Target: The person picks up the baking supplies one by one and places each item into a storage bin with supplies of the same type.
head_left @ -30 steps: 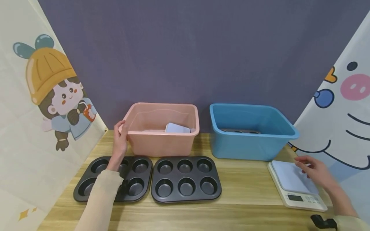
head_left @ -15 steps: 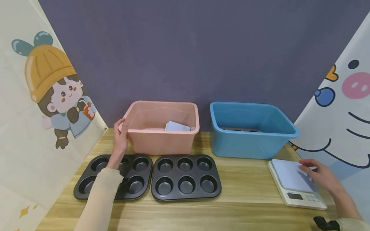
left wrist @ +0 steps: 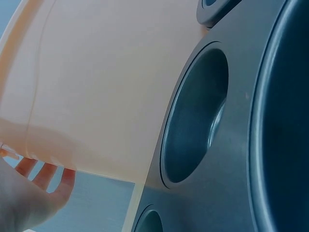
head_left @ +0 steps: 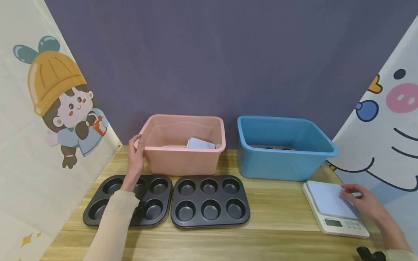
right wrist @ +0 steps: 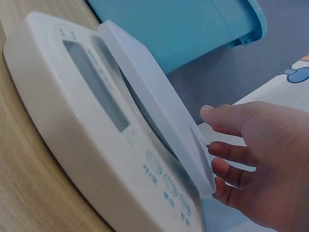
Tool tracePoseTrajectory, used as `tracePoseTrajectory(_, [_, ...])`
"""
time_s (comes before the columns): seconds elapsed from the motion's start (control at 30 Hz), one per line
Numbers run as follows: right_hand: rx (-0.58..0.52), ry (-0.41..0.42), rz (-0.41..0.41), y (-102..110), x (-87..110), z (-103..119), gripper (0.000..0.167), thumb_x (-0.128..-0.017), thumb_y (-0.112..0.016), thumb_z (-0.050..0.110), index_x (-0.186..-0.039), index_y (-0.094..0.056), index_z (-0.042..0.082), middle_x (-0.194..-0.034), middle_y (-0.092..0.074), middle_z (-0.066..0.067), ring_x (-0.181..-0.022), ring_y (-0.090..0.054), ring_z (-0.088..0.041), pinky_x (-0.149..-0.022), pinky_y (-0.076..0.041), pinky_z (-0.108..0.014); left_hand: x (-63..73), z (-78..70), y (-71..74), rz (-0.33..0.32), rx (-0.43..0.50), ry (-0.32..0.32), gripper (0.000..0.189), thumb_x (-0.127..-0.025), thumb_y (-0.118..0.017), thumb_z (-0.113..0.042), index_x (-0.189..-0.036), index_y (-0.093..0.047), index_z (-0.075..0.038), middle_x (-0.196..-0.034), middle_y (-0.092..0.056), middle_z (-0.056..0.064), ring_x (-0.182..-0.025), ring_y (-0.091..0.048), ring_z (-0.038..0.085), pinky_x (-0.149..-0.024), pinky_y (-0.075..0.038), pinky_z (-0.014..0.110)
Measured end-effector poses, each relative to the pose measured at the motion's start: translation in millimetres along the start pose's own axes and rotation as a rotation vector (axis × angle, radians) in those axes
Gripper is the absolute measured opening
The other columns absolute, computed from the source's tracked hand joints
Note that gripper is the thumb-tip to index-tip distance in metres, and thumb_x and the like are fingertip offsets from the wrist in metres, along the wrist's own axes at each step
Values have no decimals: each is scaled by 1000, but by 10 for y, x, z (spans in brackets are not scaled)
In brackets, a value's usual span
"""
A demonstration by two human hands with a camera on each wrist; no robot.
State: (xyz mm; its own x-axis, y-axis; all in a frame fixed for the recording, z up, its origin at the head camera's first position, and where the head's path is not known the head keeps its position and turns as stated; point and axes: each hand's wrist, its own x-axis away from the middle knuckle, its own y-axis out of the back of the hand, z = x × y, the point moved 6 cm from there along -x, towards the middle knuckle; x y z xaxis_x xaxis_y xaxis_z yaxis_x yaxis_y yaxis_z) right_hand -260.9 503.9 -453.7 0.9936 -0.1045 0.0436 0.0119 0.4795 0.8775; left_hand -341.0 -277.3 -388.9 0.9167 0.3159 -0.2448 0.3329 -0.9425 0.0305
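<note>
My left hand [head_left: 134, 161] holds the front left corner of a pink plastic bin [head_left: 183, 161], with fingers at its rim. In the left wrist view, fingers [left wrist: 66, 183] press against the bin's side wall. On the right, my right hand [head_left: 369, 203] hangs over the right edge of a white kitchen scale [head_left: 344, 227], its fingers loosely bent and holding nothing. The right wrist view has its fingertips right at the edge of the scale's pale weighing plate [right wrist: 149, 92]. The scale lies flat, its display dark.
Two black muffin tins [head_left: 210, 192] lie side by side before the pink bin, the left one partly under my left forearm. A pale flat-topped object [head_left: 200, 144] lies inside the pink bin. A blue bin [head_left: 277, 165] holding a dark muffin tin [head_left: 272, 148] stands behind the scale.
My right hand has shifted slightly right across the scale's plate. The left hand stays on the pink bin, and bins, tins and scale have not moved.
</note>
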Motion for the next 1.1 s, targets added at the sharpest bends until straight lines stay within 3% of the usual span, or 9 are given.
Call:
tracePoseTrajectory(0.13, [-18, -27, 67, -40, -6, -60, 83, -99, -50, 53, -143, -30, -15, -130, -39, -43, -111, -45, -54, -82, -46, -57, 89, -143, -28, 9, -9, -5, 50, -107, -40, -27, -150, -27, -5, -149, -33, 15, -132, -38, 26, -107, -35, 32])
tracePoseTrajectory(0.3, [-23, -68, 145, -108, -24, -75, 102, -95, -54, 59, -147, -12, -18, -132, -30, -47, -114, -39, -59, -84, -44, -63, 114, -207, -42, 11, -13, -18, 50, -107, -39, -26, -150, -27, -5, -149, -32, 16, -132, -39, 28, -107, -36, 32])
tracePoseTrajectory(0.63, [-9, -187, 300, -241, -42, -67, 113, -91, -52, 68, -148, -5, -19, -134, -24, -50, -117, -39, -59, -92, -42, -66, 103, -196, -28, 8, -22, -6, 49, -107, -40, -27, -150, -27, -6, -151, -32, 17, -135, -38, 29, -113, -33, 40])
tracePoseTrajectory(0.83, [-39, -195, 315, -289, -22, -14, 114, -91, -53, 68, -148, -6, -18, -137, -23, -49, -119, -38, -58, -94, -42, -65, 100, -196, -38, 12, -10, -7, 49, -107, -41, -26, -150, -28, -6, -150, -33, 17, -133, -39, 28, -104, -35, 31])
tracePoseTrajectory(1.1, [-75, -158, 294, -322, -25, 114, 107, -93, -53, 63, -147, -10, -19, -132, -31, -43, -110, -43, -46, -85, -47, -50, 121, -203, -29, 3, 28, -49, 47, -107, -41, -22, -148, -29, -1, -146, -35, 17, -131, -39, 29, -99, -35, 20])
